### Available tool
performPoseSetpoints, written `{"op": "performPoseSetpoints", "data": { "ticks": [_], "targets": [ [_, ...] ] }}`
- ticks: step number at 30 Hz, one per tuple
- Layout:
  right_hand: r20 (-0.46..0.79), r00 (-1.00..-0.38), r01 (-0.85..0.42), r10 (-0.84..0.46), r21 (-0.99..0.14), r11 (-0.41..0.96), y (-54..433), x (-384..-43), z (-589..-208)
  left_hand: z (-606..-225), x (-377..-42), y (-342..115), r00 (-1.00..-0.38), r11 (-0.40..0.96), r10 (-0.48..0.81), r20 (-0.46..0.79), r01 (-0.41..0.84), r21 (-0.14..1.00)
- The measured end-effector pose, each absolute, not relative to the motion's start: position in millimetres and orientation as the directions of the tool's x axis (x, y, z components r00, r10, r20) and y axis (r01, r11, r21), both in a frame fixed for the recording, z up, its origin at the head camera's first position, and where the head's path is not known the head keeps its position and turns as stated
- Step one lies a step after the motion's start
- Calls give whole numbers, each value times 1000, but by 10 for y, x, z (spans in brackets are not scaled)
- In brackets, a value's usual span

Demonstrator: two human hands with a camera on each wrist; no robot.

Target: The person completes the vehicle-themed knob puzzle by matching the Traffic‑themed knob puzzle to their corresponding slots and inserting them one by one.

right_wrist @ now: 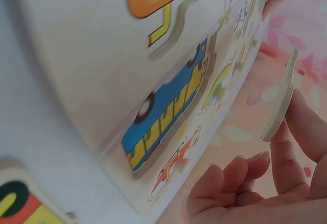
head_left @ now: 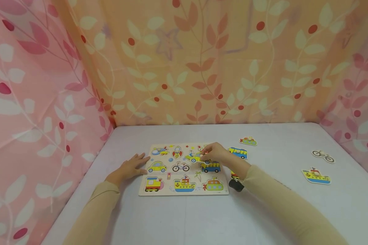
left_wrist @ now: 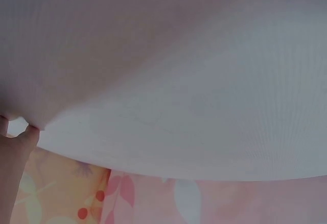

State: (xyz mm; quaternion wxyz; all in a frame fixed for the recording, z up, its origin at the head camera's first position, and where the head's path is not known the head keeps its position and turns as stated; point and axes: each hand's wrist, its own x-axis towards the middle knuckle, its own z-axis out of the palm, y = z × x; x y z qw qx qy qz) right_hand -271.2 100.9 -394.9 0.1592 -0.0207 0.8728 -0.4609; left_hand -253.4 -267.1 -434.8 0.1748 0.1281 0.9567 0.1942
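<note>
In the head view my right hand (head_left: 220, 154) pinches a yellow-green car puzzle piece (head_left: 194, 158) above the upper right part of a wooden puzzle board (head_left: 199, 190). The right wrist view shows that piece (right_wrist: 282, 101) edge-on between thumb and finger, apart from the board; the other fingers of the right hand (right_wrist: 255, 198) are bent. My left hand (head_left: 128, 168) rests at the board's left edge, its fingertips touching it. Only part of the left hand (left_wrist: 18, 152) appears in the left wrist view. Vehicle pictures cover the board, among them a printed bus (right_wrist: 163, 112).
Right of the board lie a submarine piece (head_left: 248, 141), a bus piece (head_left: 238, 153) and a partly hidden train piece (head_left: 234, 174). Farther right are a bicycle piece (head_left: 323, 156) and a ship piece (head_left: 316, 176). A dark object (head_left: 236, 185) shows beside the right sleeve. Patterned curtains (head_left: 184, 85) surround the table.
</note>
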Motion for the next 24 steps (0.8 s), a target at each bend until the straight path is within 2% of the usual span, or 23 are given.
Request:
{"op": "performPoseSetpoints", "data": {
  "ticks": [7,24],
  "targets": [
    [-216,-952,52,-216,-812,582,855,-2716,-3980,-4352,-2536,-2681,-905,894,316,-286,183,409],
    [-178,-954,25,-243,-850,526,423,-2699,-3990,-4358,-2550,-2684,-905,897,306,-297,169,409]
  ]
}}
